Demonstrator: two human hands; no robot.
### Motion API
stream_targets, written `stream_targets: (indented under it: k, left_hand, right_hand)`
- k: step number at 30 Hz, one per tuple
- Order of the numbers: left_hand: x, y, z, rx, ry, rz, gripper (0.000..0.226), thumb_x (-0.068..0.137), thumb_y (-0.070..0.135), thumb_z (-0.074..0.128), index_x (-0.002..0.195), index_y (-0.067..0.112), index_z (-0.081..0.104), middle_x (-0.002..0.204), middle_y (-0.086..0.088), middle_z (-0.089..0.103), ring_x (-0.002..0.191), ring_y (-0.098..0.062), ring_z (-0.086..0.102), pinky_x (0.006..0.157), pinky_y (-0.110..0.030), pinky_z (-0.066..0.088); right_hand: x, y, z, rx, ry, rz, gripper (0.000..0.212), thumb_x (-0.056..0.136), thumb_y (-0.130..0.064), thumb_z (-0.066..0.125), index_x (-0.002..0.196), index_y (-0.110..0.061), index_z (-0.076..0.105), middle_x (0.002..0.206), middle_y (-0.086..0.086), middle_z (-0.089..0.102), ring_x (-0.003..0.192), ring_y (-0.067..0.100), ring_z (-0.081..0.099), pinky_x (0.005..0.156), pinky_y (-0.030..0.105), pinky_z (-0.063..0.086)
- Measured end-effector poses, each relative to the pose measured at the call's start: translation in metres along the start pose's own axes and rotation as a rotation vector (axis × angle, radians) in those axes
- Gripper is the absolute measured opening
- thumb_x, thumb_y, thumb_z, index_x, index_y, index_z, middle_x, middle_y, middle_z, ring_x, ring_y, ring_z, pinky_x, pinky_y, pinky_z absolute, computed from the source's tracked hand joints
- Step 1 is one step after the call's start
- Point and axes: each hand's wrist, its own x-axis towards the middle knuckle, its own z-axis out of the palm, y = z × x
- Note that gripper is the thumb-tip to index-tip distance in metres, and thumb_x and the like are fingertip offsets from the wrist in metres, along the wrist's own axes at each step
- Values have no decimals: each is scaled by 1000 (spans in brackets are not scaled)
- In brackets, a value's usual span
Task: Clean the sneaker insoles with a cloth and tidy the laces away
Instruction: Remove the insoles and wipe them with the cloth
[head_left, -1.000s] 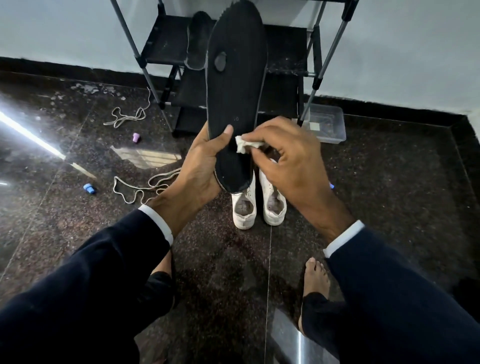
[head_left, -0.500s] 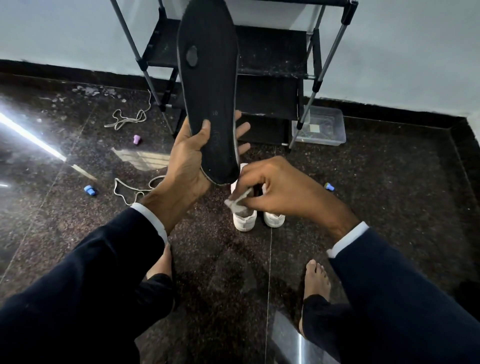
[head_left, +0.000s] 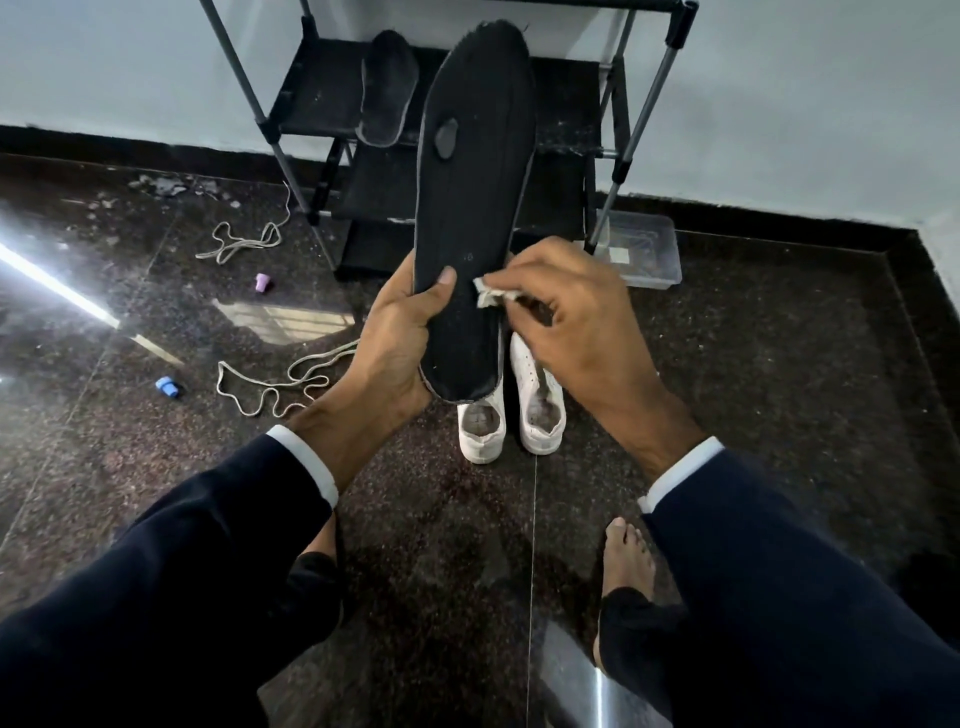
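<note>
Altogether: two insoles (head_left: 475, 208), two sneakers (head_left: 483, 426), two laces (head_left: 270, 384), one cloth (head_left: 491, 296).

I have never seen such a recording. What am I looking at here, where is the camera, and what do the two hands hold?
No machine is here: a person wears one camera on the head, looking down at their own hands. The left hand grips a black insole, held upright. The right hand pinches a small white cloth against it. On the dark floor below stand two white sneakers. Two loose laces lie to the left. A second insole rests on the black shoe rack, and a clear plastic box sits beside it.
</note>
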Motion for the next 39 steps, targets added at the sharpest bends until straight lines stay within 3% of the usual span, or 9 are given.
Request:
stream_targets:
  k: [7,14,18,23,25,27,29,33,39]
  left_hand:
    - [-5,5,-4,-32,-4,-28,32,107,3,35,133,3,54,111,-16,75,105,-28,73,85,-38,60]
    - [-1,6,-7,-105,1,-59,37,109,8,33,144,6,45,133,-27,62,121,-40,64,101,-56,52]
    - [0,5,-10,-88,-29,-55,39,108,5,34,146,6,44,134,-24,62,117,-41,66,87,-51,58]
    - [-5,-1,1,-4,-66,-79,41,107,5,39,147,11,45,140,-18,60,116,-30,67,77,-43,61]
    - [-7,-9,3,8,-85,-90,40,108,11,40,148,13,46,143,-17,58,124,-32,62,89,-54,57]
    - [-9,-14,4,-9,-116,-113,38,109,23,41,145,15,49,144,-17,57,134,-37,54,109,-68,38]
    - [-11,-16,8,-26,-154,-142,45,108,36,38,146,14,49,146,-17,55,137,-36,51,114,-65,34]
    - [-15,-11,13,-145,-140,-243,63,107,49,26,141,2,50,135,-19,63,125,-27,62,103,-38,54]
    - [-8,-7,-4,-151,-95,-312,75,102,59,33,140,-2,52,124,-19,67,114,-28,68,100,-38,55]
  right_hand:
    - [-2,6,-2,29,-245,-98,23,85,-3,76,106,-9,78,95,1,66,91,15,63,79,34,56]
    - [-3,0,-10,26,-536,-121,22,80,-5,80,101,-14,80,99,-5,68,92,4,62,81,29,56]
    - [3,1,-35,310,-448,155,20,80,-3,79,96,-15,82,92,-8,72,88,7,68,80,20,54]
    - [8,1,-25,265,52,198,18,83,-6,78,100,-13,80,95,-2,72,88,9,67,81,22,54]
    - [10,1,-19,137,168,139,18,85,-6,77,102,-10,79,97,2,71,87,7,66,82,14,50]
    - [9,3,-15,7,214,54,19,88,-3,74,106,-6,78,99,6,69,90,8,64,85,10,47]
    - [7,5,-10,-73,195,8,20,90,-1,71,109,-4,76,102,7,68,94,13,64,87,19,52]
    - [1,0,4,-16,72,-31,20,89,-1,71,107,-4,77,99,6,70,93,19,66,82,36,56]
    - [-3,-15,15,146,-288,-122,21,82,1,73,101,-7,79,97,1,71,90,13,67,81,35,56]
